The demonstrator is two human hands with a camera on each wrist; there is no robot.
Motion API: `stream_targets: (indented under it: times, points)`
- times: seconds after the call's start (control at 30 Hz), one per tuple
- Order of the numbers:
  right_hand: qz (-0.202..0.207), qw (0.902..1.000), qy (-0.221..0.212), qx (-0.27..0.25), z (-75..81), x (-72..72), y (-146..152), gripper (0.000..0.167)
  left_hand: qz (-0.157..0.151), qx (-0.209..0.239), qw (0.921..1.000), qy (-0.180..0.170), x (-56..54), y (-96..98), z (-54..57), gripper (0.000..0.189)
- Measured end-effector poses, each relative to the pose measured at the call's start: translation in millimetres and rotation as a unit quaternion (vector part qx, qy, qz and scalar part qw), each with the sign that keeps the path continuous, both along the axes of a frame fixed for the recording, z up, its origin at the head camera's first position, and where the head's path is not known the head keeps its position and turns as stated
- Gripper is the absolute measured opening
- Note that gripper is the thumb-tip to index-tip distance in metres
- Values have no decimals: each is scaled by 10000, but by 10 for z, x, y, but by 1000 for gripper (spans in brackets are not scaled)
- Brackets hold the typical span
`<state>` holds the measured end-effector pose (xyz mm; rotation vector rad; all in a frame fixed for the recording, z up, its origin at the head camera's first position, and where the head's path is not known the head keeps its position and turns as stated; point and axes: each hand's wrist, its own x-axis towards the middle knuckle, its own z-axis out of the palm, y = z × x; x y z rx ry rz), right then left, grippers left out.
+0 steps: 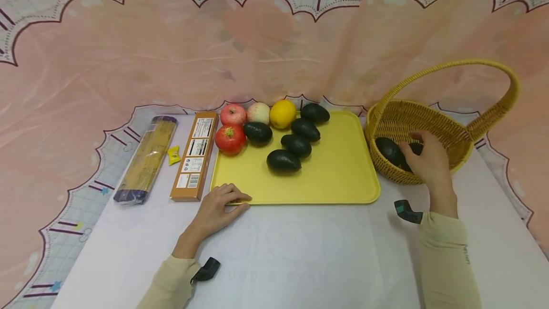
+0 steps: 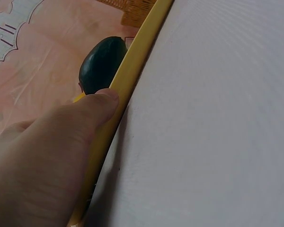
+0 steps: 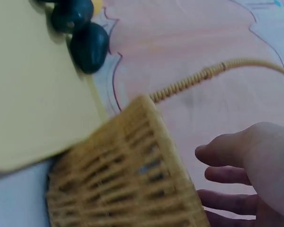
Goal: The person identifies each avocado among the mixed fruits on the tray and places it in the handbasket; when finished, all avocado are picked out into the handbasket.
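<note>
My right hand (image 1: 429, 159) hovers over the wicker basket (image 1: 461, 156), thumb and fingers apart. Inside, a dark green avocado (image 1: 388, 150) lies to the left of it, and another shows partly between thumb and fingers. In the right wrist view nothing appears in the grasp of the right hand (image 3: 260, 175), whose fingertips are by the basket rim (image 3: 165, 142). My left hand (image 1: 218, 208) rests on the near left corner of the yellow tray (image 1: 326, 180). Its thumb (image 2: 102, 101) lies along the tray rim (image 2: 128, 78); its fingers are mostly hidden there.
Several avocados (image 1: 284, 161) lie on the tray with a pomegranate (image 1: 230, 139), a red apple (image 1: 233, 114), a pale round fruit (image 1: 258, 112) and a yellow fruit (image 1: 283, 113). Left stand a long box (image 1: 195, 156), a small yellow packet (image 1: 173, 155) and a noodle pack (image 1: 147, 159). The basket handle (image 1: 454, 63) arches high.
</note>
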<state>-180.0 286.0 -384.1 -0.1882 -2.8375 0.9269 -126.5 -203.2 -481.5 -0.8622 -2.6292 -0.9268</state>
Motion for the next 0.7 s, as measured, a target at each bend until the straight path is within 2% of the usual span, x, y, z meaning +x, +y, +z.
stream_targets:
  times: [0.3, 0.5, 0.7]
  points:
    - [213, 9972, 646, -303, -29, 8, -243, 46, -62, -16, 10000, 44, -27, -5, -5, 18]
    - [346, 9928, 1085, -380, -96, -42, -469, 35, -12, -31, 10000, -42, -9, -15, -19, 19]
    - [712, 9864, 1432, -369, -168, -61, -644, 28, 36, -52, 9999, -123, -2, -7, -23, 19]
